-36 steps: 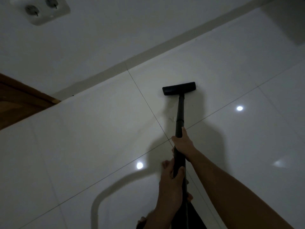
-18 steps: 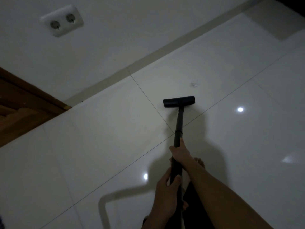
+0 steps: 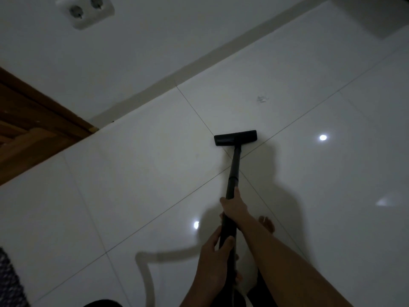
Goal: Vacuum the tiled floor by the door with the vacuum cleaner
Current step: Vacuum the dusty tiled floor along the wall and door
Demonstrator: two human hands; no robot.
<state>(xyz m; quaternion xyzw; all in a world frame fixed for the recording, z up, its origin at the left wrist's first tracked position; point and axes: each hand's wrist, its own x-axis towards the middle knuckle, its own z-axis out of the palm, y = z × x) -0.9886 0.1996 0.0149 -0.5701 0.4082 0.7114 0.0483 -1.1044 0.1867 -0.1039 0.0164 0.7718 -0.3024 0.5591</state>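
Note:
The black vacuum wand (image 3: pixel 234 168) runs up the middle of the head view to its flat black floor nozzle (image 3: pixel 235 137), which rests on the glossy white tiled floor (image 3: pixel 137 173) at a crossing of grout lines. My right hand (image 3: pixel 234 206) grips the wand higher up. My left hand (image 3: pixel 213 260) grips it lower, nearer my body. A small bit of grey debris (image 3: pixel 262 99) lies on the tile beyond the nozzle. The brown wooden door (image 3: pixel 28 129) is at the left.
A white wall with a double socket (image 3: pixel 85 9) and a grey skirting strip (image 3: pixel 199 60) bounds the floor at the back. A dark patterned mat (image 3: pixel 10 282) shows at the lower left. My bare foot (image 3: pixel 266 223) stands right of the wand. A pale hose (image 3: pixel 147 282) curves at the bottom.
The nozzle has been drawn back toward me, away from the skirting, uncovering the debris beyond it. Both hands keep their grip on the wand.

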